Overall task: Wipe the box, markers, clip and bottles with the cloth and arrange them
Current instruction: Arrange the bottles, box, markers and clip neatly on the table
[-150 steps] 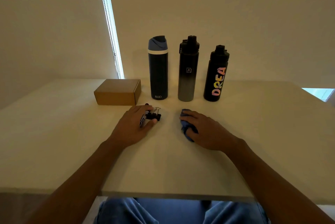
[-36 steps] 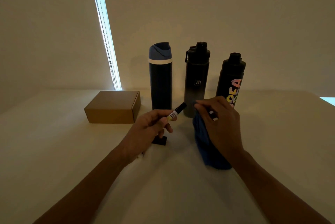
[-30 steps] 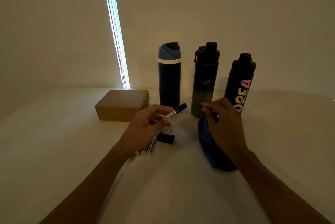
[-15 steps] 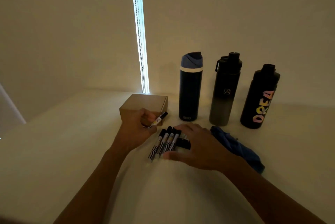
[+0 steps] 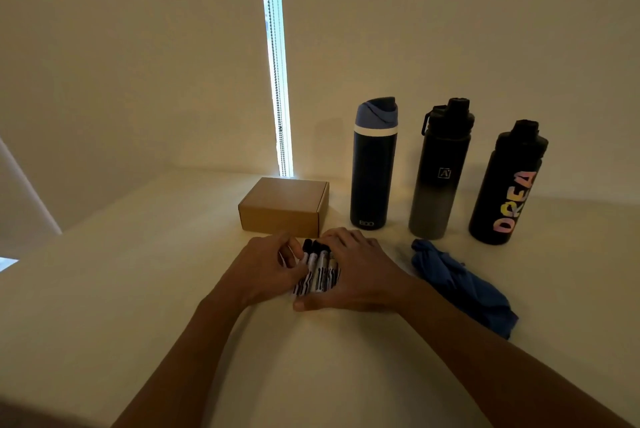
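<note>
Both hands have closed in on the markers (image 5: 317, 272) since a moment ago, and the one I held apart has joined the bunch. Nearest me, my left hand (image 5: 266, 268) curls its fingers round the bunch's left side, while my right hand (image 5: 356, 272) presses flat against its right side, thumb on the table (image 5: 138, 289). Right of that hand the blue cloth (image 5: 460, 282) lies crumpled, untouched. Just beyond my fingertips sits the cardboard box (image 5: 284, 208). Farther right, three bottles (image 5: 440, 168) stand upright in a row.
</note>
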Available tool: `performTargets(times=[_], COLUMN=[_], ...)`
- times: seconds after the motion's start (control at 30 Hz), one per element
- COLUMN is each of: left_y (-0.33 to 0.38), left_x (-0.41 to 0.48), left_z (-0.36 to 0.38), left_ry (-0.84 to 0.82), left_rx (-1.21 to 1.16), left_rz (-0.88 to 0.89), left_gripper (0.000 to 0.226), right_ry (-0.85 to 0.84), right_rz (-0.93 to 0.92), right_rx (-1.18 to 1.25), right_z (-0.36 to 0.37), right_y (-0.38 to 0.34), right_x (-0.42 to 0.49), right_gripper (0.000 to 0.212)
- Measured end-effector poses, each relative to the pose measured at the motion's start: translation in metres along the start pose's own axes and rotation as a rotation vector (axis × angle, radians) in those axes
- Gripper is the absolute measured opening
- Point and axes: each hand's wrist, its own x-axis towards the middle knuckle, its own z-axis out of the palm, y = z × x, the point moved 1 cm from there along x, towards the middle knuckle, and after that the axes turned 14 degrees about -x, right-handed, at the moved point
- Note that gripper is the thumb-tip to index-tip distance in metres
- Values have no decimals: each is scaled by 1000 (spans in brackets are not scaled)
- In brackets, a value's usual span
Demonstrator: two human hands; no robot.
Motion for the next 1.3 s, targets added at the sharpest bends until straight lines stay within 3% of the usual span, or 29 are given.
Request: performTargets(times=[0.43,0.67,0.87,1.0,1.13,1.3], left_y=[17,18,25,12,7,8], left_x=[13,27,37,34,22,26], left_z=[43,48,29,12,9,11], left_ry=[-86,-143,-209,-228,-374,-394], left_rx=[-105,-34,-59,-50,-35,36], left_rz=[97,104,222,262,230,296], left_gripper=[20,27,17,31,60,61], right_ry=[-9,-81,-82,-62,-68,-40], right_rz=[94,131,99,55,42,26], right_rx=[-11,-21,41,79,100,109], right_z=[-3,-7,-10,-11,-8,-12], right_y=[52,76,78,73,70,62], right_x=[-32,-42,-40,-35,-27,-26], right_gripper=[122,128,130,129,126,118])
